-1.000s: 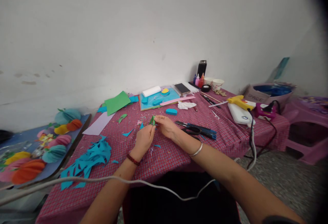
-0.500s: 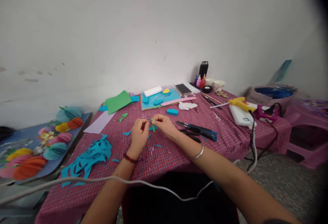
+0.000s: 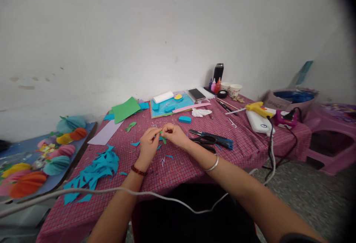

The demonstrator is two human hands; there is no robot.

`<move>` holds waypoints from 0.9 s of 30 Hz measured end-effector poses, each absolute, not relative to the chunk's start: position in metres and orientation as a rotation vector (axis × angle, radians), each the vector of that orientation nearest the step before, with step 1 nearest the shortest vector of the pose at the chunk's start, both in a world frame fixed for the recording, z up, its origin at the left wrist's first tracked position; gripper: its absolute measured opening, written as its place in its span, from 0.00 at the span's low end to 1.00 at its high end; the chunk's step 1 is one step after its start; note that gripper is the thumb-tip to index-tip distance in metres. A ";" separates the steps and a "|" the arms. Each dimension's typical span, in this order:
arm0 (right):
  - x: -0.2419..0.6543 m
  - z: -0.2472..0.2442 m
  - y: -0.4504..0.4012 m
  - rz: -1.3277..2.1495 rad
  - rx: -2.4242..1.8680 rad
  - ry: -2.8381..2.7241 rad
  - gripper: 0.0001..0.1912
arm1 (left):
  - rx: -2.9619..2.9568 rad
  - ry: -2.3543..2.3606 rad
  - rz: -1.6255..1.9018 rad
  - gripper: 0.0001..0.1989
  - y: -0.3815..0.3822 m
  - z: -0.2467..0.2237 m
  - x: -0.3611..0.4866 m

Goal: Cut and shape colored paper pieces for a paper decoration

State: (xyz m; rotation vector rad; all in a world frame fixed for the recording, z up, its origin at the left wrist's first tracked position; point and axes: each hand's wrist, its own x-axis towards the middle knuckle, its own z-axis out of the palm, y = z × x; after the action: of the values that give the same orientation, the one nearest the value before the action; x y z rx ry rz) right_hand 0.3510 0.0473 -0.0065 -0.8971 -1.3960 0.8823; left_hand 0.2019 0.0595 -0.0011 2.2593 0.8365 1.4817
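Over the middle of the checked tablecloth, a small green paper piece (image 3: 164, 140) is pinched between my two hands. My left hand (image 3: 148, 142), with a beaded bracelet at the wrist, has its fingertips closed at the left end of the piece. My right hand (image 3: 174, 135), below a silver bangle, pinches it from the right, and a green strip hangs under the fingers. Folds and details of the piece are too small to make out. Black-handled scissors (image 3: 204, 140) lie right of my right hand. Green paper leaf shapes (image 3: 131, 126) rest beyond my left hand.
Blue paper scraps (image 3: 97, 170) are heaped at left, beside a tray of paper pumpkins (image 3: 29, 184). A white cable (image 3: 167, 199) crosses low in front of me. A yellow glue gun (image 3: 258, 109) lies at right. Green sheets (image 3: 126, 109) and a phone (image 3: 197, 94) lie farther back.
My hands have come closer together, so their fingertips now meet at the green paper piece. The whole view has shifted slightly.
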 end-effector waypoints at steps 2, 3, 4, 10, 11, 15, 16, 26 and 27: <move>0.351 -0.007 0.048 0.904 -0.910 -1.377 0.08 | 2.250 0.856 1.474 0.08 0.059 0.000 0.202; 0.351 -0.008 0.048 0.913 -0.914 -1.369 0.07 | 2.246 0.870 1.469 0.08 0.058 0.000 0.202; 0.350 -0.008 0.048 0.920 -0.916 -1.362 0.07 | 2.244 0.882 1.465 0.08 0.058 0.001 0.203; 0.351 -0.010 0.049 0.989 -0.919 -1.315 0.08 | 2.240 0.889 1.418 0.07 0.058 -0.001 0.203; 0.351 -0.010 0.049 1.005 -0.918 -1.306 0.09 | 2.239 0.887 1.411 0.08 0.058 -0.001 0.203; 0.352 -0.010 0.049 1.062 -0.929 -1.260 0.09 | 2.208 0.906 1.373 0.07 0.057 -0.001 0.204; 0.352 -0.010 0.049 1.071 -0.938 -1.245 0.09 | 2.186 0.915 1.356 0.07 0.056 -0.001 0.205; 0.347 -0.017 0.050 1.118 -1.054 -1.159 0.09 | 1.831 1.140 1.204 0.10 0.062 -0.004 0.212; 0.347 -0.017 0.050 1.131 -1.059 -1.162 0.10 | 1.815 1.148 1.194 0.10 0.064 -0.006 0.212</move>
State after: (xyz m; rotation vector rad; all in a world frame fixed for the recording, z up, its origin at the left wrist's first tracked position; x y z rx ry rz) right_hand 0.3472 0.0498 -0.0173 -1.0589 -1.1618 1.1305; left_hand 0.2121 0.0639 -0.0057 1.8150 1.1477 1.1942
